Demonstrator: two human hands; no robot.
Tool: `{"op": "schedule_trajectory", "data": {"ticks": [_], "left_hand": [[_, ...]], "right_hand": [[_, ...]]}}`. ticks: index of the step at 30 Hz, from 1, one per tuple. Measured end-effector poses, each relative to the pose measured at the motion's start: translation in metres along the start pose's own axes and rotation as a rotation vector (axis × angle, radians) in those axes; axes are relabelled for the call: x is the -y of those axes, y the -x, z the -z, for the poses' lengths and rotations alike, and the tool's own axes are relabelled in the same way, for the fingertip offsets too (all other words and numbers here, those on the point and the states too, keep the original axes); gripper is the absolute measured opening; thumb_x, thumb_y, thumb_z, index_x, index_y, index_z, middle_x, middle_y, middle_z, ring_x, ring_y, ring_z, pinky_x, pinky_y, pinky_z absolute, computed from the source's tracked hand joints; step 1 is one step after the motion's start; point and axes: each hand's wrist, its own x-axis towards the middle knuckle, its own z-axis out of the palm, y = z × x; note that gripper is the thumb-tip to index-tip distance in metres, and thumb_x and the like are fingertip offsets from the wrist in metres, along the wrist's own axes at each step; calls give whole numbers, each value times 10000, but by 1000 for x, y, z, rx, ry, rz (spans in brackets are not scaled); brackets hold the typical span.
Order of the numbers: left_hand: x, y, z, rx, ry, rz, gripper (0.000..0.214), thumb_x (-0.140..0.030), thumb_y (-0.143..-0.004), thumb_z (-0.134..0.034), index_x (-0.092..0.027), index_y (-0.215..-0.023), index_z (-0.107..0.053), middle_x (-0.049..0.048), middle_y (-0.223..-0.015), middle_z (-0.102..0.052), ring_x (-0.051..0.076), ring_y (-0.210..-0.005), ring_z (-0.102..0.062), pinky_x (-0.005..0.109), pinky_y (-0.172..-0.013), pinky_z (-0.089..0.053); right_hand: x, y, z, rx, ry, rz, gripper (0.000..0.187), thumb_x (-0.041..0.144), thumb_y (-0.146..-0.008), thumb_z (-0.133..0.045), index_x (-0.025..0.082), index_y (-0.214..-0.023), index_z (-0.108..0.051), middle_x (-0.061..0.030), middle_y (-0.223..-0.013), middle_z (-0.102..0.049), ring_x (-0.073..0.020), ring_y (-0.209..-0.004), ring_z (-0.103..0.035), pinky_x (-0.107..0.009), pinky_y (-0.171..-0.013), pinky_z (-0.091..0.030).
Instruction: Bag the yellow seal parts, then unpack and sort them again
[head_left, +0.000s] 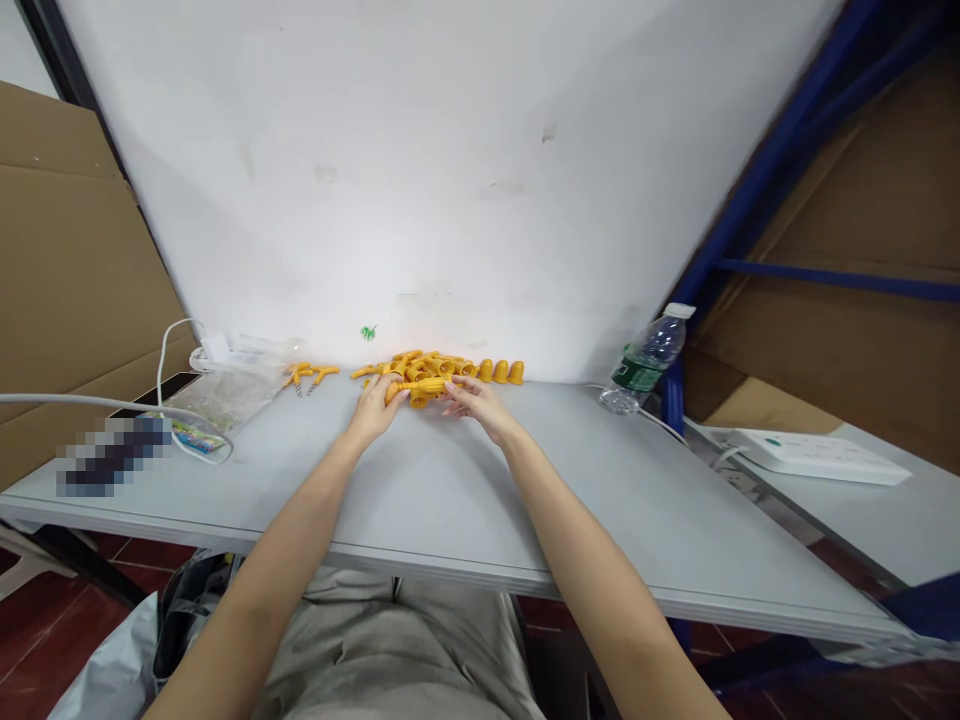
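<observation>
Orange-yellow smooth plastic piece [427, 386], long and narrow with a ridged body, between both hands near the back of the flat grey tabletop [450, 480]. Left hand [375, 402] pinching its left end between thumb and fingers. Right hand [477, 402] with fingertips at its right end, lower fingers loosely bent; cannot tell whether pinching firmly. Just behind, a heap of glossy orange-yellow plastic parts [427, 362], some hollow and cup-like; to its right, a row of domed orange-yellow plastic cups [502, 372]. Left of the heap, branched orange-yellow plastic pieces [319, 373] with thin metal coils [299, 388]. Farther left, a crinkled clear plastic bag [240, 390] beside a glossy, multicoloured printed packet [201, 436], print too small to read. Well to the right, a clear plastic bottle [661, 341] with a white cap, tilted in view, green label bearing illegible white markings. Beyond, a flat white plastic power strip [821, 456]. Behind everything, a scuffed white panel [480, 200] with a small green mark [368, 333].
</observation>
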Motion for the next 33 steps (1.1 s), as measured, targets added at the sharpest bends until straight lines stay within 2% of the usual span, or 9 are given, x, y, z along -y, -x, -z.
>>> {"op": "schedule_trajectory", "data": {"ticks": [6,12,15,18,21,25,29,31,33], "left_hand": [[0,0,-1,5,11,-15,194,-306,-906,-559,-219,-1071,-609,74,-1086,-636,212,-1016,-609,359,-912,-492],[-2,2,0,38,42,38,304,-351,-922,-528,-217,-1190,-584,91,-1128,-608,176,-831,-625,359,-846,-519],[-2,3,-1,18,92,49,446,-400,-929,-509,-258,-1351,-483,112,-1290,-543,154,-791,-622,361,-833,-528],[1,2,-4,-63,184,73,577,-440,-937,-481,-284,-1470,-320,147,-1447,-409,166,-886,-639,349,-823,-533],[5,0,-5,-163,208,132,585,-457,-942,-465,-264,-1469,-302,172,-1441,-407,187,-930,-641,364,-826,-526],[11,-1,-6,-223,166,169,482,-416,-942,-463,-221,-1380,-411,166,-1344,-506,188,-896,-644,374,-842,-514],[11,0,-7,-252,143,181,386,-340,-929,-474,-198,-1287,-493,148,-1245,-574,190,-881,-651,373,-862,-510],[8,0,-6,-270,134,201,342,-291,-917,-480,-192,-1242,-526,138,-1208,-598,189,-881,-653,372,-886,-503],[7,-3,-3,-282,108,241,304,-239,-903,-483,-189,-1193,-559,130,-1196,-617,188,-898,-652,367,-908,-493]], "right_hand": [[-2,-1,-2,14,-101,-22,263,383,-800,-728,192,-949,-626,-25,-761,-727,-130,-546,-638,-252,-549,-527],[-8,-8,-8,44,-330,-43,272,343,-787,-734,217,-956,-562,-27,-777,-731,-145,-566,-662,-260,-549,-537],[-5,-15,-12,38,-386,-7,298,345,-757,-757,221,-933,-551,-33,-777,-730,-146,-582,-662,-273,-585,-545],[2,-28,-17,-22,-343,123,378,393,-728,-766,238,-978,-529,-20,-800,-726,-158,-653,-680,-296,-661,-550],[5,-45,-22,-159,-134,345,434,429,-745,-722,254,-1077,-503,-20,-902,-719,-185,-794,-693,-333,-752,-543],[-3,-65,-30,-306,445,558,372,306,-843,-580,228,-1199,-506,-82,-1118,-679,-224,-923,-660,-397,-852,-509],[-15,-74,-41,-274,1052,520,388,151,-884,-453,172,-1263,-538,-145,-1133,-682,-283,-1058,-625,-460,-969,-424],[-18,-76,-48,-268,1225,471,414,125,-891,-422,172,-1284,-542,-158,-1162,-675,-290,-1108,-606,-506,-1036,-357],[-18,-76,-53,-271,1301,460,421,152,-903,-419,195,-1305,-536,-155,-1265,-634,-296,-1206,-550,-571,-1097,-261]]}}
